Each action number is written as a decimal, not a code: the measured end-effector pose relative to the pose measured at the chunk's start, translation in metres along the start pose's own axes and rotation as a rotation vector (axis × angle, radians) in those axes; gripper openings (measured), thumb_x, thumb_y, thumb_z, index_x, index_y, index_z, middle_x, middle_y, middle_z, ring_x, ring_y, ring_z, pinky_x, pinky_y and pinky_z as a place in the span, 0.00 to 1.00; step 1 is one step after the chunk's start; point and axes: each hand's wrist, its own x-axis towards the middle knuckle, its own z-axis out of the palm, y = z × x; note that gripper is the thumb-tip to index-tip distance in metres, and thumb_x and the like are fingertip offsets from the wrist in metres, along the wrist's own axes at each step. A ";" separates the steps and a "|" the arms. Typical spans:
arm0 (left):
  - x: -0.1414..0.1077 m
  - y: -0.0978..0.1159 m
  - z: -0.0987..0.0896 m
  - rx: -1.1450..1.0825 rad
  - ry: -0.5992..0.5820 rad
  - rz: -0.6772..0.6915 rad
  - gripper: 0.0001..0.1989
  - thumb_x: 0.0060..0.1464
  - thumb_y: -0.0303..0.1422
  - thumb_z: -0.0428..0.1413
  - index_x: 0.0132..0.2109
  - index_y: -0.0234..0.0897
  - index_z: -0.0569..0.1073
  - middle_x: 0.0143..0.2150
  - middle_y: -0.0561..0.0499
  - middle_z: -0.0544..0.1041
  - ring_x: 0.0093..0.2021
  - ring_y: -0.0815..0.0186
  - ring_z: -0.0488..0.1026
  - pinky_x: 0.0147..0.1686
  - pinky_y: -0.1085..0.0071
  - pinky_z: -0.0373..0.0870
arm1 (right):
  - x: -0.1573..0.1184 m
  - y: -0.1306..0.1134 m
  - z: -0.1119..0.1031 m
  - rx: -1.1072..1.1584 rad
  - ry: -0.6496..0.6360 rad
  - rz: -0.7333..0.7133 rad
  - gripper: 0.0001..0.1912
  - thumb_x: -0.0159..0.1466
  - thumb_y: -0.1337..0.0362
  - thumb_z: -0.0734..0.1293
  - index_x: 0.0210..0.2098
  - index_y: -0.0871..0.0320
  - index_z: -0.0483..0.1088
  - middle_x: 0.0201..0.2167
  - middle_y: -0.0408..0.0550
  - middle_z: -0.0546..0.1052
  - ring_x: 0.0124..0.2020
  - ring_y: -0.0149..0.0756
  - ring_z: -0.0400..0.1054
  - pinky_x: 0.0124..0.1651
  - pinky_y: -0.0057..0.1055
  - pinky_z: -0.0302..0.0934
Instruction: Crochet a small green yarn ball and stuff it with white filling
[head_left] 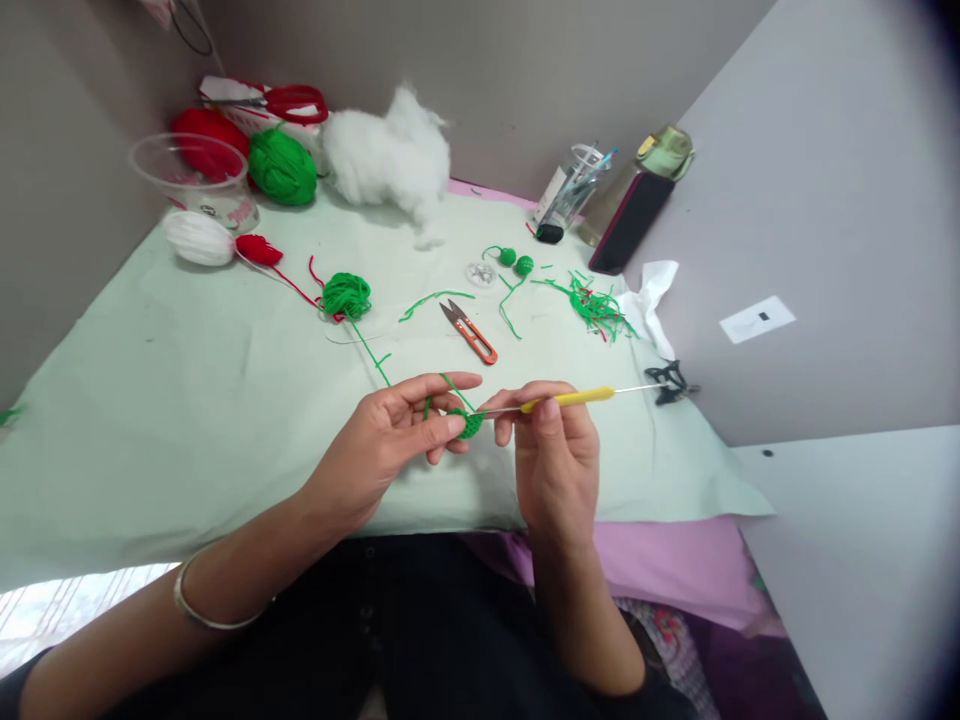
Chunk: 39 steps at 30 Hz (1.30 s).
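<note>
My left hand (397, 435) pinches a small green crochet piece (471, 424) between thumb and fingers, with green yarn running over the raised index finger. In my right hand (559, 440) is a crochet hook (577, 398) with a yellow handle, held like a pen. Its metal tip points left and meets the crochet piece. From the left hand a green strand leads back to a small loose green yarn ball (346, 296) on the cloth. Orange thread snips (471, 333) lie beyond both hands, blades pointing away.
White stuffing (386, 150), a green yarn skein (282, 167), red-handled scissors (294, 103) and a clear plastic tub (191, 187) stand at the back left. Yarn scraps (598, 308), a phone (631, 222), a bottle (611, 205) and a black hair clip (671, 382) sit along the right wall.
</note>
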 end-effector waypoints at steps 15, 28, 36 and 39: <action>-0.003 -0.003 0.009 -0.021 0.079 0.005 0.21 0.53 0.31 0.69 0.56 0.43 0.81 0.31 0.57 0.73 0.20 0.79 0.58 0.26 0.79 0.68 | -0.018 0.013 0.002 -0.965 -0.016 -0.721 0.16 0.68 0.70 0.67 0.51 0.43 0.75 0.42 0.43 0.84 0.37 0.36 0.78 0.61 0.49 0.57; -0.001 0.002 0.003 -0.176 -0.032 -0.075 0.21 0.57 0.28 0.65 0.58 0.43 0.79 0.38 0.56 0.74 0.21 0.81 0.53 0.32 0.77 0.74 | -0.007 -0.001 0.010 -0.155 0.075 -0.157 0.10 0.72 0.59 0.65 0.43 0.51 0.79 0.37 0.46 0.83 0.32 0.34 0.72 0.38 0.37 0.68; -0.001 0.003 0.004 -0.077 -0.007 -0.031 0.25 0.55 0.29 0.67 0.60 0.41 0.78 0.39 0.52 0.73 0.37 0.68 0.69 0.30 0.77 0.73 | -0.006 -0.001 0.007 -0.096 0.070 -0.095 0.10 0.73 0.57 0.63 0.42 0.53 0.75 0.37 0.46 0.83 0.29 0.33 0.73 0.38 0.37 0.70; 0.000 0.003 0.002 -0.073 -0.013 -0.015 0.24 0.54 0.29 0.66 0.58 0.41 0.79 0.38 0.52 0.73 0.35 0.69 0.68 0.29 0.77 0.73 | -0.006 -0.004 0.005 -0.109 0.046 -0.092 0.11 0.74 0.57 0.61 0.42 0.52 0.73 0.36 0.45 0.83 0.28 0.32 0.73 0.38 0.37 0.71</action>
